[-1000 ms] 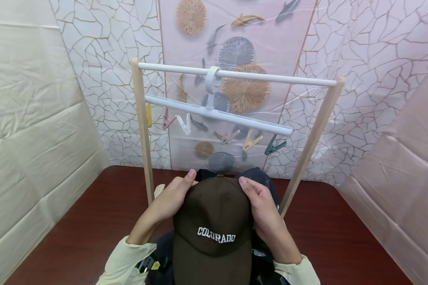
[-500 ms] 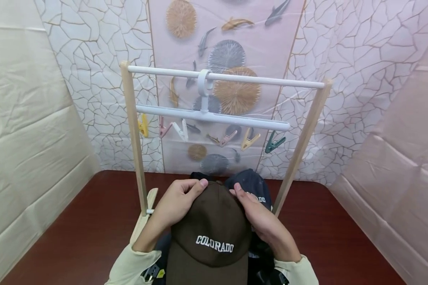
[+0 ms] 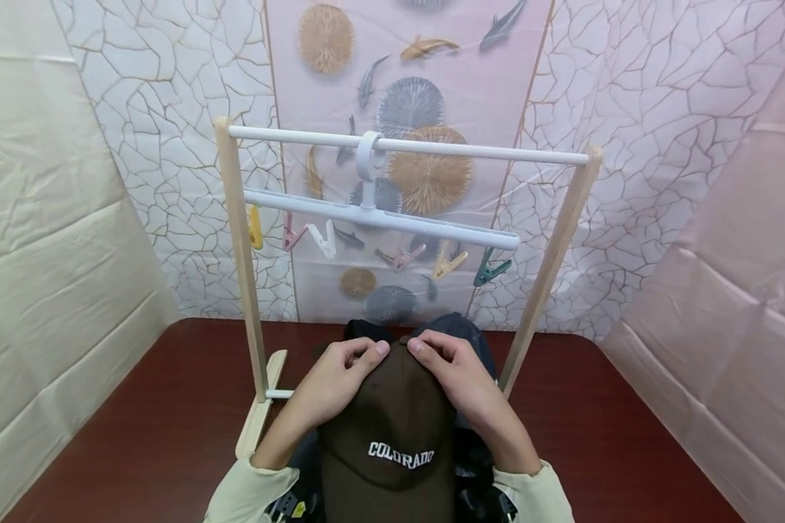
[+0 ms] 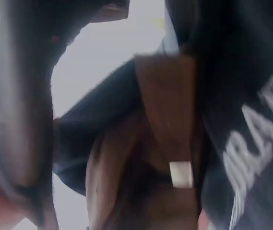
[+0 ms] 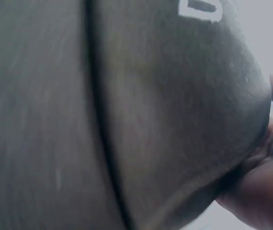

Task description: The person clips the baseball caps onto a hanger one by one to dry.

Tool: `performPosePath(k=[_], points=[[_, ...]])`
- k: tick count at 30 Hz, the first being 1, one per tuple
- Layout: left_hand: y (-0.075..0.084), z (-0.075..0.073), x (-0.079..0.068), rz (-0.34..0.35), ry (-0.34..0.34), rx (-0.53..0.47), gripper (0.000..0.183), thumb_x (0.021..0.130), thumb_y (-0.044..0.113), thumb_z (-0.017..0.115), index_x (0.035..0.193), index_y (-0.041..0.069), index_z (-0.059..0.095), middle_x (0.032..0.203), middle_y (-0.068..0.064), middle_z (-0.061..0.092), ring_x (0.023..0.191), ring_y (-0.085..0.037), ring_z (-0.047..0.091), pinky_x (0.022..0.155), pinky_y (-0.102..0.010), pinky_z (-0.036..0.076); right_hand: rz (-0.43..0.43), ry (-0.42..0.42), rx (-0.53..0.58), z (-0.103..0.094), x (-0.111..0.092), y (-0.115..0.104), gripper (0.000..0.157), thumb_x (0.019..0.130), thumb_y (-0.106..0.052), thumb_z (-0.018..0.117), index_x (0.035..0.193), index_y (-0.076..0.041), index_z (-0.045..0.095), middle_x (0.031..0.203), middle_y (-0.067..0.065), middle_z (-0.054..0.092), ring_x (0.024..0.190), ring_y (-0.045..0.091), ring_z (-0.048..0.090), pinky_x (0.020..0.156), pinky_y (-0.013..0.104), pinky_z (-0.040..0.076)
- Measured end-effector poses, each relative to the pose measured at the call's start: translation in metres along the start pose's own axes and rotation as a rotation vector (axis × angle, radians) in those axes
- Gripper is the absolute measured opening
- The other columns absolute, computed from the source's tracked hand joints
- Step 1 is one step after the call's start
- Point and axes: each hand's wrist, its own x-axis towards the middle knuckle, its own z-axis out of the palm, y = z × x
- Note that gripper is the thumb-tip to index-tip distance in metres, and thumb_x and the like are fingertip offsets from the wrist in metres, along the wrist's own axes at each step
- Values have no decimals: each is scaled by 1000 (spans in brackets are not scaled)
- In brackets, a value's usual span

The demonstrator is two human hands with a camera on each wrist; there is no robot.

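Observation:
A brown cap (image 3: pixel 392 407) with white COLORADO lettering is upright in front of the person, its brim toward the wearer of the camera. My left hand (image 3: pixel 336 378) pinches the cap's crown on its left side, thumb on top. On the other side my right hand (image 3: pixel 464 374) pinches the crown, and the two thumbs lie close to the top button. In the right wrist view the cap (image 5: pixel 174 120) fills most of the picture, with fingers (image 5: pixel 266 191) at its edge. The left wrist view shows a brown strap (image 4: pixel 167 105) and a dark lettered cap (image 4: pixel 256 143).
Behind the hands stands a wooden rack (image 3: pixel 556 261) with a white top rod (image 3: pixel 471 149). A pale blue hanger (image 3: pixel 419 224) hangs from it, with several clothespins (image 3: pixel 490 269) below. A navy cap (image 3: pixel 461 328) lies beyond the brown one on the dark red table (image 3: pixel 602 428).
My right hand has moved left along the crown, closer to the left hand and the top button. The left hand keeps its grip. The head view has shifted slightly.

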Motion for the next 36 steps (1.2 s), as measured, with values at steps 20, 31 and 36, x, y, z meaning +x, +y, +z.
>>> performPosePath(k=[20,31,36], points=[[-1,11,4,200,132,23,19,109,27,61,103,17,75,91,7,69,81,-10,63,77,-30,52,42,-151,-41,-18,-6,9,39,113,-30,51,95,1,67,69,0,56,60,12,60,59,29,51],[34,-8,23,273,363,90,14,107,19,65,112,8,72,102,-1,71,93,-14,67,84,-38,58,-89,-107,-61,-3,6,16,35,114,-22,50,93,-1,69,69,-2,55,59,10,56,57,28,48],[56,-10,29,310,377,180,14,103,22,70,110,11,74,100,1,70,88,-10,66,78,-35,58,-88,-105,-71,2,10,16,35,114,-24,50,92,-4,69,68,-1,56,59,11,57,56,28,48]])
